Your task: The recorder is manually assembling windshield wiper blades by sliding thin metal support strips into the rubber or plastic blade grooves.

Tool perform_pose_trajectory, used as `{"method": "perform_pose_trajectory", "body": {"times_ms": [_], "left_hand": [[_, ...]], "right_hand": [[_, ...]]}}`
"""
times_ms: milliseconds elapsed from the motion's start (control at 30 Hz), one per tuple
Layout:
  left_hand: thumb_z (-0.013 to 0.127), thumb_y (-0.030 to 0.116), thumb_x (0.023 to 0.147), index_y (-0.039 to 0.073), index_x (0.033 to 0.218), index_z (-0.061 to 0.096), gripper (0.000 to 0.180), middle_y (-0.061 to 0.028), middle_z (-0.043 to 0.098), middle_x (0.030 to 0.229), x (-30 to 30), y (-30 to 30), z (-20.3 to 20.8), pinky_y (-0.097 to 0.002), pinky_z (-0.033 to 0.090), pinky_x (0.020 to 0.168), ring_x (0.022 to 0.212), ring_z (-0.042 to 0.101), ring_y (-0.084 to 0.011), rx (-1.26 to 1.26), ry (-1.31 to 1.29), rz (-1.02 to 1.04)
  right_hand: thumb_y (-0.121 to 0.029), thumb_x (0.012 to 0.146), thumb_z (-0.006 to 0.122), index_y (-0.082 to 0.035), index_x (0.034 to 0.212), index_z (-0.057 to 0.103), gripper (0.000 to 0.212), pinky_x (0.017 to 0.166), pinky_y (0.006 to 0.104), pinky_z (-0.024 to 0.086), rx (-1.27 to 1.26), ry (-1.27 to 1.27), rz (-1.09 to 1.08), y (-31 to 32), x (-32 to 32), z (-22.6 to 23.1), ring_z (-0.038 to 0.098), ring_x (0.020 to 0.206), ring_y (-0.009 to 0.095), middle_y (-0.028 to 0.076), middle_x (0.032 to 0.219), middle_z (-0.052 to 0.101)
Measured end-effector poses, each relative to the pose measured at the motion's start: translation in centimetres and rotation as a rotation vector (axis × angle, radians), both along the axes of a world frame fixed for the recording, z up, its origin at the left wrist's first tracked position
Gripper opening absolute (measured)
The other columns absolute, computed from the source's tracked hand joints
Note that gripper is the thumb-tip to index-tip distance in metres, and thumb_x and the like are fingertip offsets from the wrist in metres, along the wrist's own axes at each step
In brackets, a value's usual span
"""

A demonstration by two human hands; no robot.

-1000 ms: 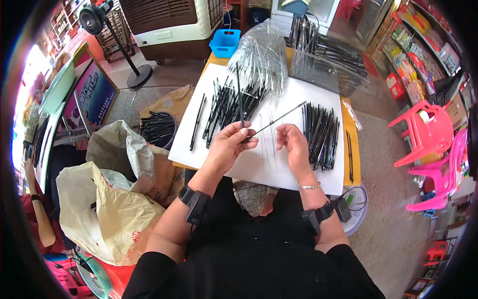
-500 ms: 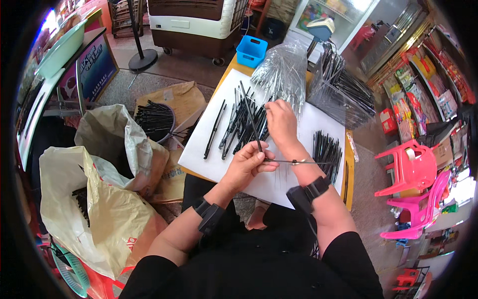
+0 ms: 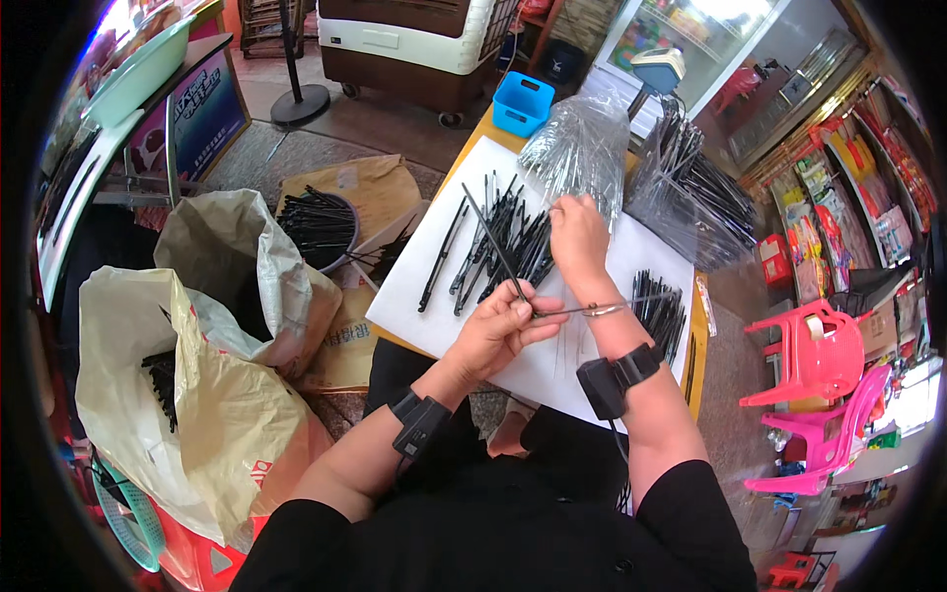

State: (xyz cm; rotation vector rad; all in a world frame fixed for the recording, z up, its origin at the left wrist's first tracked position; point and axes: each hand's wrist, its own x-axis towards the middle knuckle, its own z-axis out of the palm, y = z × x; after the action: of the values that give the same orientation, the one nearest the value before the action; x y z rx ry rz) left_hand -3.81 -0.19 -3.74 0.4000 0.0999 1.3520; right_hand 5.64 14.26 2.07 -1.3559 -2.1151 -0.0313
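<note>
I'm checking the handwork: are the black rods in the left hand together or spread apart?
Spread apart: from the left hand, one black rod slants up-left, the other rod points right.

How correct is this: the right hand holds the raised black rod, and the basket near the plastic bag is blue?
One detail is wrong: the head view shows the left hand holding the raised black rod. The basket near the plastic bag is blue.

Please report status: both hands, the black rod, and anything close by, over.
Left hand pinching thin black rod, slanting away leftward. Right hand curled, hold unclear. Clear plastic bag just beyond right hand.
</note>
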Motion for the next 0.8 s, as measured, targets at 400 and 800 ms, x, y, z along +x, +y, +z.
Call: {"method": "perform_pose_trajectory", "body": {"times_ms": [400,800], "left_hand": [[0.051,0.009,0.094,0.001,0.112,0.051,0.02,-0.0168,0.061,0.107,2.0,-0.4,0.9,-0.0337,0.055,0.083,0.098,0.064,-0.0292,-0.039,0.467,0.092],[0.059,0.004,0.089,-0.004,0.113,0.054,0.026,-0.0108,0.064,0.089,2.9,-0.1,0.8,-0.0273,0.056,0.069,0.079,0.067,-0.0199,-0.086,0.769,0.039]], "right_hand": [[-0.009,0.09,0.055,0.004,0.097,0.059,0.015,0.063,0.0248,0.053,-0.63,1.245,0.202,-10.9,8.7,1.8,0.06,0.068,0.012,0.007,0.083,0.06],[-0.006,0.09,0.052,0.002,0.103,0.052,0.015,0.066,0.0277,0.055,-0.656,1.55,0.202,-12.5,10.7,-1.3,0.061,0.071,0.014,0.01,0.087,0.06]]}}
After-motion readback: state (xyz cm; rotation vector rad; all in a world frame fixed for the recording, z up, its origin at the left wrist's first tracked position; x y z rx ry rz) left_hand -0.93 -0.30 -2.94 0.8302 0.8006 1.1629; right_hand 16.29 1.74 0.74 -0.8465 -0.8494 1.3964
